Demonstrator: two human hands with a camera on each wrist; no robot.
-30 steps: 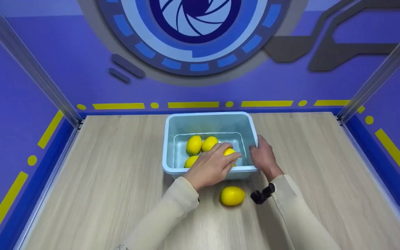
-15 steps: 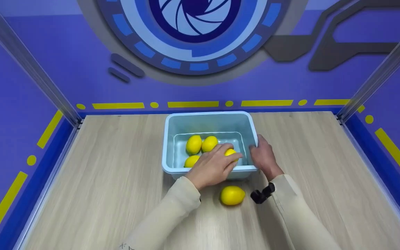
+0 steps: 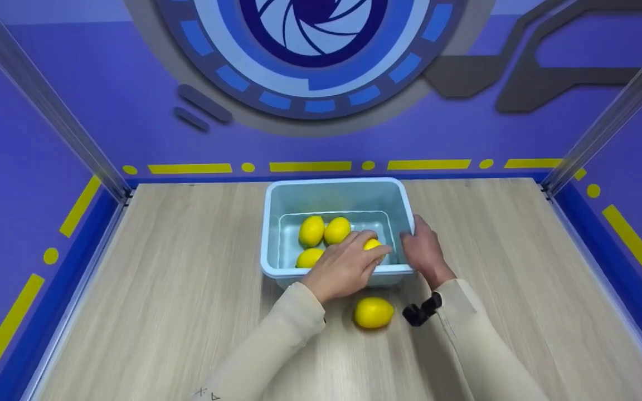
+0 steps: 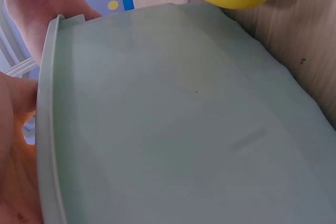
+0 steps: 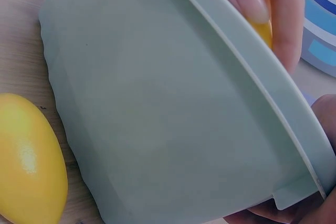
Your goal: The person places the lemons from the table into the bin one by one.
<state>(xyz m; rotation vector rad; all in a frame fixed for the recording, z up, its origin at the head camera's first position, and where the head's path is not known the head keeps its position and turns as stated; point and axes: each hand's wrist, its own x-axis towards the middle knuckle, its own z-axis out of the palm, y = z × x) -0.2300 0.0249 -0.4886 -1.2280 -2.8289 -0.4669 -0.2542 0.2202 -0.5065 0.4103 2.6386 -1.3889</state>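
Note:
A pale blue plastic bin (image 3: 326,186) stands on the table with several lemons inside. My left hand (image 3: 343,264) reaches over its front rim and grips a lemon (image 3: 373,245) between thumb and fingers, low inside the bin. The right hand (image 3: 424,248) holds the bin's right rim, fingers outside and thumb over the edge. Left of the gripped fruit lie a lemon (image 3: 311,231), another lemon (image 3: 337,230) and a front lemon (image 3: 310,258). One loose lemon (image 3: 373,313) rests on the table before the bin; it also shows as a yellow lemon (image 5: 29,161) in the right wrist view.
The wooden table (image 3: 187,278) reaches to a blue back wall (image 3: 321,145) with yellow marks. Metal posts stand in both rear corners, such as the right post (image 3: 611,120). A black wrist camera (image 3: 421,310) sits by the right cuff.
My left hand has shifted very slightly to the right inside the bin with the lemon. The right hand and the loose lemon keep their places.

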